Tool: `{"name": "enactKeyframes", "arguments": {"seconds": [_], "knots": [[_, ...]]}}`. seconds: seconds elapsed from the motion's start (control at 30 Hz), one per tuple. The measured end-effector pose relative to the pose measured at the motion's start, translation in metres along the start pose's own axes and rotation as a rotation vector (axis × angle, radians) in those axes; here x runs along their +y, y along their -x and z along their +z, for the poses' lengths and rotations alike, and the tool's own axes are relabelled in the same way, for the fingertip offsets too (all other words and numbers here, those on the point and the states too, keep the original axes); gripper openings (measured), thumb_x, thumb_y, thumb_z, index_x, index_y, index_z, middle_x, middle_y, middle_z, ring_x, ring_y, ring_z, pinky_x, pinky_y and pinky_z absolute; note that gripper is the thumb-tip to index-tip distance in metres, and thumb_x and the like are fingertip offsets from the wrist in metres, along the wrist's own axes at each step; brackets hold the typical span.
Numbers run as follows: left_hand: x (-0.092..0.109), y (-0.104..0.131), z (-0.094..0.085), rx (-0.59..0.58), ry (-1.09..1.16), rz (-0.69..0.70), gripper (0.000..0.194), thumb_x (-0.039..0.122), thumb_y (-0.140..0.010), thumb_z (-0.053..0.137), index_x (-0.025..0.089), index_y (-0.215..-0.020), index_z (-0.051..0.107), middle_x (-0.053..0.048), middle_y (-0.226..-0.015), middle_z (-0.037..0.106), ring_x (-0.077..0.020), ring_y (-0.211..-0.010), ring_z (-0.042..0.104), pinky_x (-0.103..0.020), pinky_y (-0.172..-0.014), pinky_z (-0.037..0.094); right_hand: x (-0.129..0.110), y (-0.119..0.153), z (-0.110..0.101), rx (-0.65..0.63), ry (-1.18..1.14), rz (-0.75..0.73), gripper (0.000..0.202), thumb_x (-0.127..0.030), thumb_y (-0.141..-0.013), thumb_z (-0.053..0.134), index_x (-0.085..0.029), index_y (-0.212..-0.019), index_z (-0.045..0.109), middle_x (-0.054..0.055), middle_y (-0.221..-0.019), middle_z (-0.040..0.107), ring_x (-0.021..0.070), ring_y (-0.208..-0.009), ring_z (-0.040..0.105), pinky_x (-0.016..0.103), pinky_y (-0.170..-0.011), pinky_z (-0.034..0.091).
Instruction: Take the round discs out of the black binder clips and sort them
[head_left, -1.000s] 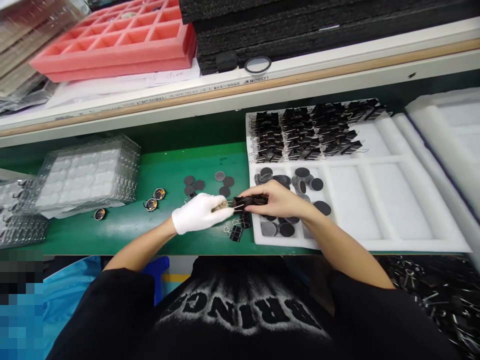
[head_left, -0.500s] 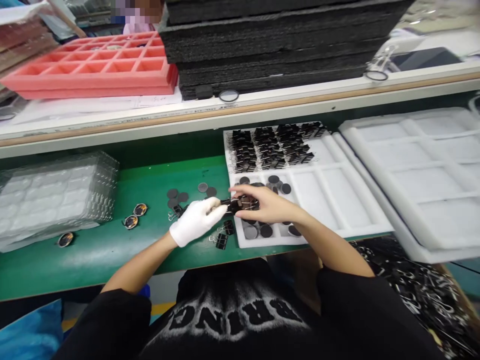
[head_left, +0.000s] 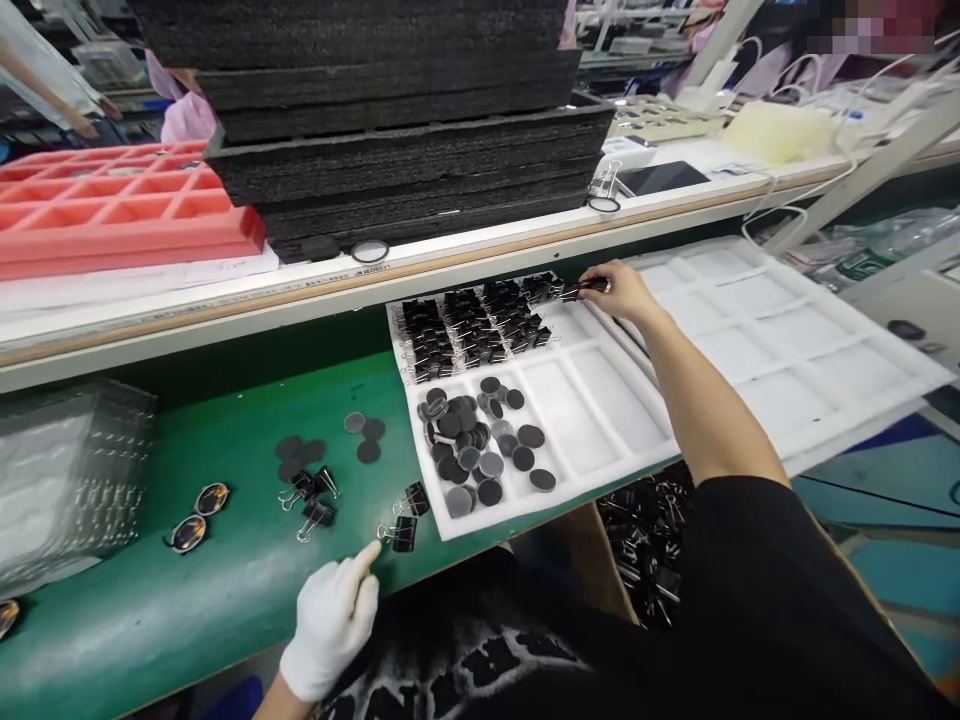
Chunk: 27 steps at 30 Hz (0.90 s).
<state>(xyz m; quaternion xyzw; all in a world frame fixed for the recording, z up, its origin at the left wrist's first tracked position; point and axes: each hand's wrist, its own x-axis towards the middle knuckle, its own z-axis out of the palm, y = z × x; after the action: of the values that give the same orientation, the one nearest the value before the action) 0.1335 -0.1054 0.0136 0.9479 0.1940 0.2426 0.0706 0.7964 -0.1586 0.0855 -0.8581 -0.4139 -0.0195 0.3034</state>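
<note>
My right hand [head_left: 624,290], bare, pinches black binder clips [head_left: 585,287] at the far end of the back row in a white foam tray [head_left: 660,425]. Rows of black binder clips [head_left: 480,325] fill the tray's back left. Dark round lenses [head_left: 491,465] lie loose in its front left compartment. My left hand [head_left: 330,620], in a white glove, is at the bench's front edge, index finger stretched toward a binder clip [head_left: 403,534]; whether it touches the wire handle I cannot tell. More binder clips [head_left: 319,513] and round discs [head_left: 291,448] lie on the green bench.
Clear plastic trays [head_left: 67,470] are stacked at left, near round framed pieces [head_left: 187,533]. A second white tray [head_left: 795,340] lies at right. Below the bench edge is a box of black clips [head_left: 649,560]. Black foam sheets [head_left: 412,150] and red foam trays [head_left: 135,235] stand on the shelf.
My hands have parted: the right moved back and right to the tray's back row with clips, the left moved toward the front edge and let go of the clips. The view swung right.
</note>
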Motion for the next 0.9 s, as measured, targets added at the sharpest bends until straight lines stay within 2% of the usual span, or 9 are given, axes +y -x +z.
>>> {"name": "enactKeyframes", "arguments": {"seconds": [0.13,0.23,0.3,0.47,0.7,0.8,0.9], "knots": [[0.0,0.013,0.009,0.074,-0.044,0.1,0.032,0.009,-0.097,0.048,0.016,-0.125,0.062,0.005,-0.058,0.057,-0.0149,-0.05,0.052,-0.031,-0.054,0.042,0.015,-0.02,0.041,-0.032,-0.044,-0.008,0.021,-0.021,-0.074,0.073,-0.015,-0.094,0.08,0.016,-0.103,0.08,0.0327,-0.103,0.073,0.049,-0.102,0.057],[-0.004,0.016,0.012,0.094,-0.049,0.062,0.031,0.008,-0.098,0.049,0.012,-0.125,0.061,0.004,-0.06,0.057,-0.0143,-0.052,0.052,-0.03,-0.055,0.041,0.018,-0.022,0.063,-0.045,-0.078,-0.039,0.018,-0.022,-0.076,0.075,-0.016,-0.092,0.079,0.016,-0.107,0.081,0.0348,-0.109,0.074,0.05,-0.103,0.058],[-0.005,0.017,0.013,0.088,-0.047,0.043,0.03,0.009,-0.099,0.048,0.011,-0.125,0.061,0.004,-0.061,0.059,-0.0142,-0.053,0.053,-0.03,-0.056,0.041,0.022,-0.022,0.07,-0.051,-0.093,-0.05,0.017,-0.022,-0.076,0.075,-0.018,-0.092,0.08,0.016,-0.11,0.082,0.0348,-0.11,0.074,0.049,-0.102,0.06],[-0.005,0.017,0.016,0.084,-0.023,0.003,0.03,0.009,-0.1,0.048,0.013,-0.126,0.061,0.003,-0.065,0.063,-0.0141,-0.054,0.055,-0.031,-0.056,0.043,0.034,-0.022,0.07,-0.05,-0.085,-0.037,0.015,-0.022,-0.078,0.076,-0.02,-0.092,0.081,0.015,-0.111,0.082,0.0345,-0.109,0.074,0.048,-0.097,0.062],[-0.004,0.013,0.017,0.114,0.038,-0.027,0.03,0.008,-0.1,0.049,0.015,-0.126,0.061,0.002,-0.068,0.067,-0.0143,-0.055,0.059,-0.03,-0.057,0.045,0.032,-0.023,0.063,-0.056,-0.062,-0.031,0.021,-0.022,-0.082,0.074,-0.015,-0.1,0.081,0.018,-0.117,0.08,0.0342,-0.11,0.074,0.048,-0.095,0.061],[-0.004,0.014,0.018,0.129,0.049,-0.042,0.029,0.008,-0.1,0.049,0.016,-0.126,0.061,0.001,-0.069,0.069,-0.0147,-0.056,0.06,-0.03,-0.058,0.046,0.028,-0.023,0.058,-0.088,-0.052,-0.046,0.015,-0.018,-0.078,0.076,-0.018,-0.092,0.081,0.015,-0.11,0.082,0.0317,-0.105,0.073,0.048,-0.098,0.059],[-0.005,0.015,0.02,0.14,0.04,-0.051,0.029,0.008,-0.1,0.051,0.016,-0.125,0.062,0.0,-0.07,0.069,-0.0148,-0.057,0.061,-0.029,-0.058,0.047,0.022,-0.019,0.061,-0.106,-0.049,-0.073,0.012,-0.019,-0.078,0.076,-0.019,-0.089,0.08,0.013,-0.104,0.082,0.0286,-0.098,0.073,0.046,-0.096,0.06]]}}
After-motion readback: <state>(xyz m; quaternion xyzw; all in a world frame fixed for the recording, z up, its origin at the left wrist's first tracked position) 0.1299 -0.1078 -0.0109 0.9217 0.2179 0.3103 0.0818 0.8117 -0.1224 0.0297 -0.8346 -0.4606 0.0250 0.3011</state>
